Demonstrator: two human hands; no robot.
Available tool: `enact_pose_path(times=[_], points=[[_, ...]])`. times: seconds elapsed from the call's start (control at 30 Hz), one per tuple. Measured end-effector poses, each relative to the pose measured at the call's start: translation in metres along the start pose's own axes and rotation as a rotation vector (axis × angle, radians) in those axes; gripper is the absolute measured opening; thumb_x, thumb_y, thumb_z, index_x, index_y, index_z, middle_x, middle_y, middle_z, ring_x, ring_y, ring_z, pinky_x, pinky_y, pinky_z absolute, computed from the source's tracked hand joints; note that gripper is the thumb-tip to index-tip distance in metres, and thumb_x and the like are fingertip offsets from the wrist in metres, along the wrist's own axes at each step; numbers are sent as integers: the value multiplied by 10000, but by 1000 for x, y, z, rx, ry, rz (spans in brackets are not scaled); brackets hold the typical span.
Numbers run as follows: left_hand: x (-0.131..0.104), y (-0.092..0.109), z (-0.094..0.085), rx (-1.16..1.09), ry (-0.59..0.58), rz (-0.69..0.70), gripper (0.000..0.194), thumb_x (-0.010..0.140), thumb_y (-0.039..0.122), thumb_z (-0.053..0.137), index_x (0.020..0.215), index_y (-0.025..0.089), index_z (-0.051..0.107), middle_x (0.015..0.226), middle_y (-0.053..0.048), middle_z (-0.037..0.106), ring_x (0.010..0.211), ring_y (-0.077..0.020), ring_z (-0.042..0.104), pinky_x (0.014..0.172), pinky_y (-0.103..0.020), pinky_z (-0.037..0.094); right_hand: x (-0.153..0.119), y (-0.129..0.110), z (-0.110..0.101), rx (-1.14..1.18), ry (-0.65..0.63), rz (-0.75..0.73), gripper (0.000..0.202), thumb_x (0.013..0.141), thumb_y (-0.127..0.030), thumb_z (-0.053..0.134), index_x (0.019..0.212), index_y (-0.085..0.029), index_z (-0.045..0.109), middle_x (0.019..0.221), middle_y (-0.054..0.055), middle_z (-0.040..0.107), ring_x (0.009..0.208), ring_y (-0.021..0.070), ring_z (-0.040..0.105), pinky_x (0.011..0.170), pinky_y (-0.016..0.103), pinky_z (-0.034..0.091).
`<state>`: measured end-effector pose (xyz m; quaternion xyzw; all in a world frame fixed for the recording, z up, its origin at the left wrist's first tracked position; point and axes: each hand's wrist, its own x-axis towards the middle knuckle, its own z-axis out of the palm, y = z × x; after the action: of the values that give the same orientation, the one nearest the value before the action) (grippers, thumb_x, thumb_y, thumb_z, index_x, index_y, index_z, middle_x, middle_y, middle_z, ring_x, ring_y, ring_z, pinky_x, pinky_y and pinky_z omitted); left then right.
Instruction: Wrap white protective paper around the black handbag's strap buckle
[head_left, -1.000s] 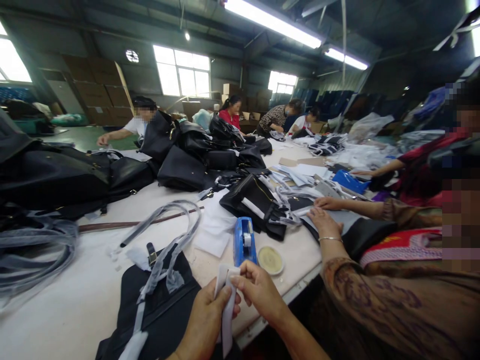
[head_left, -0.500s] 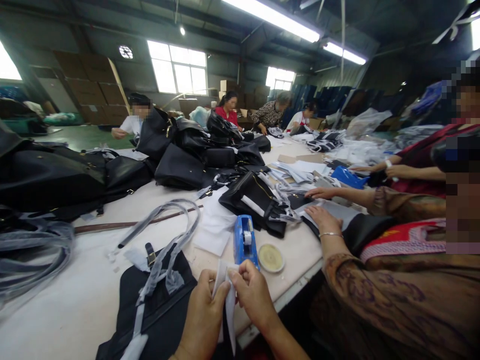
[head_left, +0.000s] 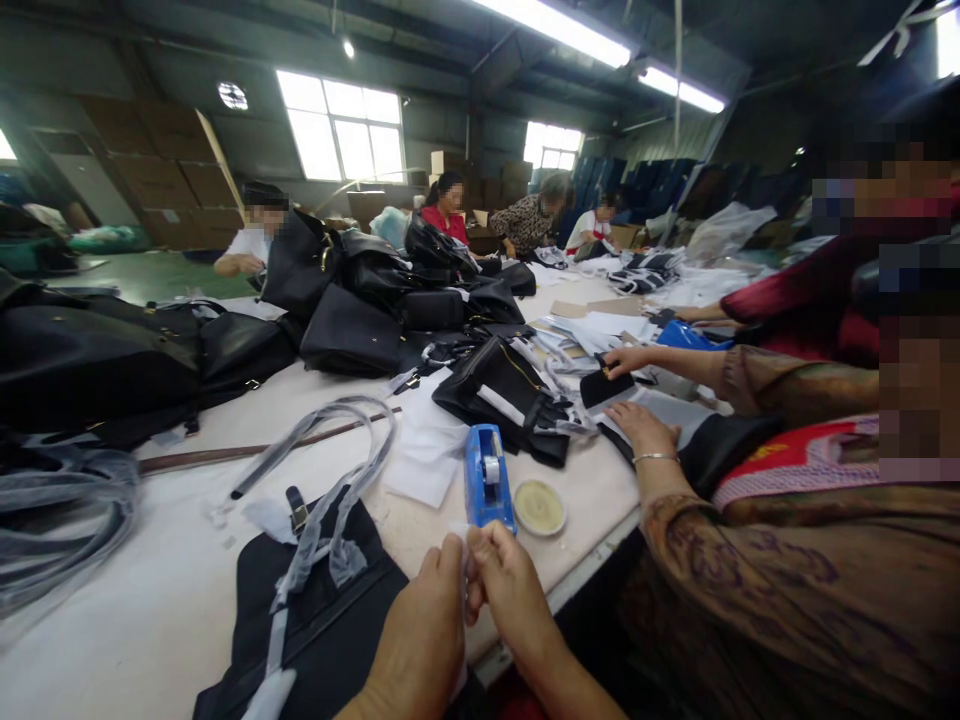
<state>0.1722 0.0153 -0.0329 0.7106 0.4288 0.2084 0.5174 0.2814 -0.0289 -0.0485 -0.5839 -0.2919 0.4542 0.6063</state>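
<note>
My left hand [head_left: 427,625] and my right hand [head_left: 510,590] meet at the front of the table, fingers pinched on a thin white wrapping sheet [head_left: 461,532]. Only a sliver of the sheet shows between them; whatever lies inside it is hidden. Just beyond my fingers stands a blue tape dispenser [head_left: 487,475] with a roll of clear tape. To its right lies a small round dish [head_left: 539,508] with a yellowish inside. Left of my hands, a black bag [head_left: 315,610] lies flat, its strap [head_left: 337,535] covered in translucent film.
Black bags [head_left: 360,330] are heaped at the back left. Film-wrapped straps [head_left: 67,520] lie coiled at the left edge. White sheets [head_left: 424,450] lie beyond the dispenser. Close on my right, a co-worker's hands [head_left: 645,435] handle black and grey pieces. Several other people work farther back.
My left hand has turned and come up beside the sheet, now hiding most of it. The co-worker's far hand has lifted a black flap. The view has shifted slightly.
</note>
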Motion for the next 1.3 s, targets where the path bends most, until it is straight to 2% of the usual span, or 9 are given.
enact_pose_path(times=[0.23, 0.4, 0.5, 0.6, 0.77, 0.87, 1.03, 1.13, 1.3], points=[[-14, 12, -8, 246, -153, 114, 257, 848, 252, 464, 1067, 191, 585, 999, -156, 660, 830, -269, 648, 694, -297, 427, -2, -8, -10, -118, -71, -31, 346, 871, -522, 513, 883, -182, 453, 666, -31, 548, 411, 86, 511, 384, 194, 406], [-12, 15, -15, 71, -143, 132, 293, 907, 342, 433, 1100, 201, 602, 1107, -137, 654, 994, -265, 613, 865, -309, 419, -6, -15, -15, -309, -32, -93, 267, 912, -451, 468, 868, -187, 480, 598, -32, 547, 431, 103, 537, 416, 196, 417], [-4, 8, -16, -211, -140, 47, 223, 876, 382, 523, 939, 200, 635, 942, -88, 689, 839, -233, 624, 761, -295, 458, -7, -17, -16, -325, -21, -82, 276, 917, -459, 450, 858, -191, 479, 542, -45, 516, 392, 102, 512, 393, 189, 399], [3, 1, -13, -542, -152, -157, 222, 801, 405, 643, 811, 193, 578, 750, -38, 672, 619, -189, 595, 596, -282, 458, -9, -14, -11, -274, -27, -70, 285, 917, -470, 444, 859, -193, 476, 506, -56, 492, 375, 101, 498, 385, 183, 398], [4, -6, -6, -829, -222, -417, 368, 668, 429, 770, 829, 150, 593, 617, -34, 623, 526, -173, 562, 527, -275, 437, -12, -4, -7, -247, -35, -34, 285, 918, -469, 443, 866, -190, 473, 492, -65, 476, 365, 93, 468, 372, 174, 368], [2, -8, -6, -810, -243, -470, 372, 659, 448, 768, 771, 128, 613, 589, -34, 599, 508, -144, 524, 502, -250, 420, -4, -7, -26, -298, -106, -7, 272, 923, -440, 430, 850, -186, 491, 581, -37, 529, 410, 88, 473, 408, 185, 363], [-2, -4, -8, -703, -149, -479, 351, 675, 450, 750, 774, 147, 603, 575, 0, 560, 497, -115, 477, 455, -209, 373, 31, -12, -74, -847, 364, -251, 278, 921, -397, 422, 798, -183, 550, 815, 43, 590, 761, 158, 558, 684, 260, 411], [-4, -1, -8, -695, -147, -471, 349, 667, 441, 752, 777, 150, 596, 575, 3, 558, 498, -115, 472, 459, -211, 380, 45, -3, -84, -942, 271, -197, 361, 913, -452, 426, 718, -179, 558, 776, 41, 575, 748, 163, 541, 683, 268, 387], [-5, 2, -10, -689, -131, -459, 337, 680, 428, 740, 805, 153, 589, 595, 4, 564, 516, -120, 486, 470, -210, 386, 53, 15, -77, -786, 207, -105, 346, 856, -474, 517, 685, -179, 580, 705, 20, 572, 671, 149, 528, 601, 243, 362]])
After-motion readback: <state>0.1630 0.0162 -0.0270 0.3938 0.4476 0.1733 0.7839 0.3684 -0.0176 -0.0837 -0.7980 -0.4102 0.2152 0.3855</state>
